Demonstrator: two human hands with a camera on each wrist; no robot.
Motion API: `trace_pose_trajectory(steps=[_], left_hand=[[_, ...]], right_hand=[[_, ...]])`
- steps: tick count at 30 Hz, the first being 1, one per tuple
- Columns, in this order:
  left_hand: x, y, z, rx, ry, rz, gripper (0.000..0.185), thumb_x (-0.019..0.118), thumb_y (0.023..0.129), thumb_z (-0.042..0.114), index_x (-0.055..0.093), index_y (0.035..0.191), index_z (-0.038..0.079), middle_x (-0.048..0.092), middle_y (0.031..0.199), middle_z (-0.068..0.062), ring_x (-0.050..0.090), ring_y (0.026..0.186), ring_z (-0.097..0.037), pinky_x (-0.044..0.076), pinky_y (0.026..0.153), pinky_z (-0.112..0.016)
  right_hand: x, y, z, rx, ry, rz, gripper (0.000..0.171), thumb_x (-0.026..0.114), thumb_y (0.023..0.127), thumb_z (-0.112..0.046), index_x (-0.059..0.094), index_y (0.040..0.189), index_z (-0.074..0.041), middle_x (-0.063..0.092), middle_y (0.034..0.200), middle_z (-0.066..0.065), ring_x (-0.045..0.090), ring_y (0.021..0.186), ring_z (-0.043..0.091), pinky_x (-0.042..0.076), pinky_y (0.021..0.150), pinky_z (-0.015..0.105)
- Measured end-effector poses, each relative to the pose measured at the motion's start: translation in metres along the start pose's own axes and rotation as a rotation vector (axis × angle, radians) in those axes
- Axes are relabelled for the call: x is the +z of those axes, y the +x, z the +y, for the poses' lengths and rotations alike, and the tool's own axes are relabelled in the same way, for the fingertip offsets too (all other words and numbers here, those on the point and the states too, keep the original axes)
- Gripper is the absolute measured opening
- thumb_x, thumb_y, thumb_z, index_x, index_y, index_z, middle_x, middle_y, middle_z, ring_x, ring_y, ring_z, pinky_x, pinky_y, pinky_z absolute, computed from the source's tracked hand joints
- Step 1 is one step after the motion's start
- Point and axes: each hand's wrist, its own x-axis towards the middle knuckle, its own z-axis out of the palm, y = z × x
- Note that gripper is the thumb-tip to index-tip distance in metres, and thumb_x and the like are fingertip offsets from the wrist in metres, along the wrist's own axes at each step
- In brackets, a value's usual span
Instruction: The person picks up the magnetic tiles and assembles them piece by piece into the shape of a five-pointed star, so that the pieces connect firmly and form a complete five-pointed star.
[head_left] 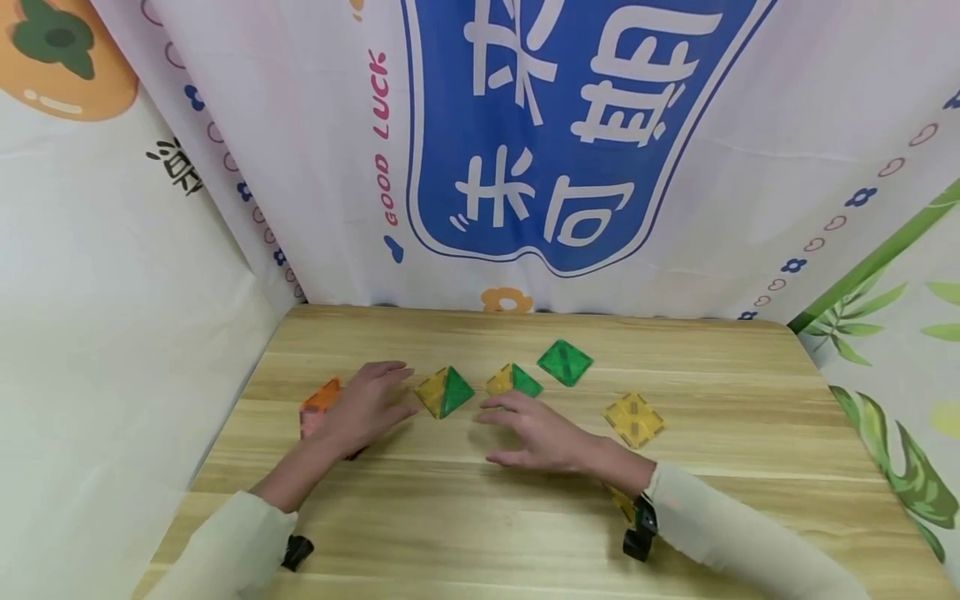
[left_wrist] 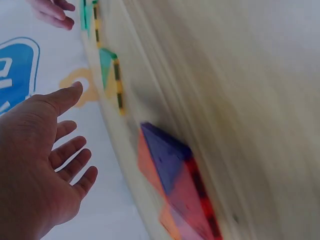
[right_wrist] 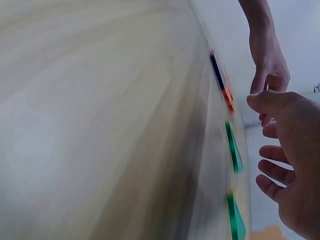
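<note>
Two bare hands hover over magnetic tile pyramids on a pale wood-grain tabletop (head_left: 480,500). The left hand (head_left: 365,408) spreads relaxed fingers over an orange-red-and-purple pyramid (head_left: 318,403), gripping nothing. The right hand (head_left: 543,437) is also open and empty, near a small yellow-green pyramid (head_left: 513,380). Between the hands stands a larger yellow-green pyramid (head_left: 445,391).

Progress, as judged: three pyramids appear assembled, while a green square tile (head_left: 565,362) and a yellow square tile (head_left: 634,419) lie flat and unused; another yellow piece (head_left: 622,502) shows under the right wrist. The tiles are translucent, glossy plastic with sharp triangular faces. Printed fabric (head_left: 525,125) forms the backdrop.
</note>
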Motion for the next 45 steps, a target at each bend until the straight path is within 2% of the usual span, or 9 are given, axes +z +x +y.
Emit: trace_pose_trajectory(steps=[6,11,15,20,23,30,35,41,45], left_hand=[[-0.015,-0.023,-0.019,-0.051,0.041,0.007,0.057,0.088,0.089,0.020,0.068,0.135,-0.006,0.063,0.140,-0.026,0.056,0.132,-0.047,0.053,0.103,-0.060],[-0.022,-0.039,-0.038,-0.112,0.046,-0.009,0.058,0.086,0.090,0.023,0.067,0.136,-0.007,0.062,0.141,-0.028,0.055,0.133,-0.050,0.049,0.105,-0.064],[-0.028,-0.052,-0.054,-0.107,0.040,0.008,0.056,0.087,0.088,0.019,0.068,0.132,-0.009,0.063,0.137,-0.031,0.062,0.123,-0.049,0.051,0.102,-0.063],[-0.039,-0.068,-0.073,-0.109,0.017,0.005,0.049,0.086,0.089,0.014,0.069,0.129,-0.009,0.065,0.133,-0.032,0.073,0.099,-0.037,0.062,0.082,-0.053],[-0.041,-0.075,-0.082,-0.103,0.062,0.015,0.046,0.086,0.090,0.016,0.071,0.126,-0.009,0.068,0.128,-0.031,0.071,0.102,-0.042,0.061,0.083,-0.056],[-0.038,-0.080,-0.096,-0.052,0.115,0.024,0.051,0.087,0.088,0.018,0.070,0.126,-0.012,0.065,0.130,-0.035,0.061,0.119,-0.056,0.052,0.096,-0.069],[-0.037,-0.077,-0.102,-0.019,0.086,-0.048,0.052,0.088,0.087,0.015,0.069,0.126,-0.013,0.062,0.134,-0.037,0.061,0.120,-0.057,0.053,0.097,-0.067],[-0.035,-0.074,-0.105,0.012,0.053,-0.093,0.046,0.090,0.084,0.013,0.074,0.120,-0.009,0.063,0.131,-0.036,0.064,0.116,-0.055,0.055,0.094,-0.064],[-0.036,-0.074,-0.102,0.028,0.045,-0.100,0.044,0.094,0.079,0.016,0.077,0.115,-0.004,0.068,0.120,-0.026,0.067,0.108,-0.044,0.058,0.089,-0.056]], right_hand=[[0.020,0.026,-0.014,-0.095,-0.006,-0.009,0.054,0.081,0.095,-0.035,0.067,0.138,-0.005,0.062,0.145,0.014,0.056,0.136,0.030,0.046,0.116,0.047],[0.034,0.045,-0.025,-0.081,-0.024,-0.078,0.056,0.077,0.098,-0.040,0.065,0.143,-0.009,0.060,0.149,0.011,0.054,0.139,0.026,0.043,0.118,0.041],[0.043,0.060,-0.034,-0.049,-0.003,-0.146,0.056,0.074,0.101,-0.040,0.062,0.147,-0.010,0.057,0.153,0.008,0.051,0.143,0.024,0.038,0.123,0.037],[0.054,0.073,-0.042,-0.054,0.014,-0.161,0.055,0.071,0.103,-0.040,0.060,0.149,-0.011,0.055,0.154,0.008,0.049,0.145,0.022,0.034,0.124,0.033],[0.061,0.080,-0.045,-0.063,0.017,-0.158,0.056,0.069,0.104,-0.041,0.059,0.150,-0.011,0.055,0.155,0.008,0.047,0.146,0.022,0.033,0.125,0.031],[0.074,0.098,-0.049,-0.049,0.047,-0.172,0.055,0.070,0.104,-0.040,0.059,0.150,-0.012,0.050,0.160,0.009,0.042,0.150,0.021,0.028,0.126,0.029],[0.085,0.111,-0.053,-0.028,0.046,-0.196,0.057,0.067,0.105,-0.042,0.056,0.153,-0.013,0.042,0.167,0.007,0.036,0.154,0.020,0.025,0.126,0.025],[0.091,0.121,-0.056,-0.012,-0.023,-0.234,0.061,0.064,0.106,-0.045,0.053,0.156,-0.013,0.039,0.169,0.007,0.034,0.156,0.019,0.023,0.127,0.024],[0.089,0.118,-0.055,-0.018,-0.041,-0.257,0.058,0.063,0.106,-0.044,0.056,0.154,-0.013,0.041,0.167,0.007,0.037,0.154,0.019,0.025,0.126,0.024]])
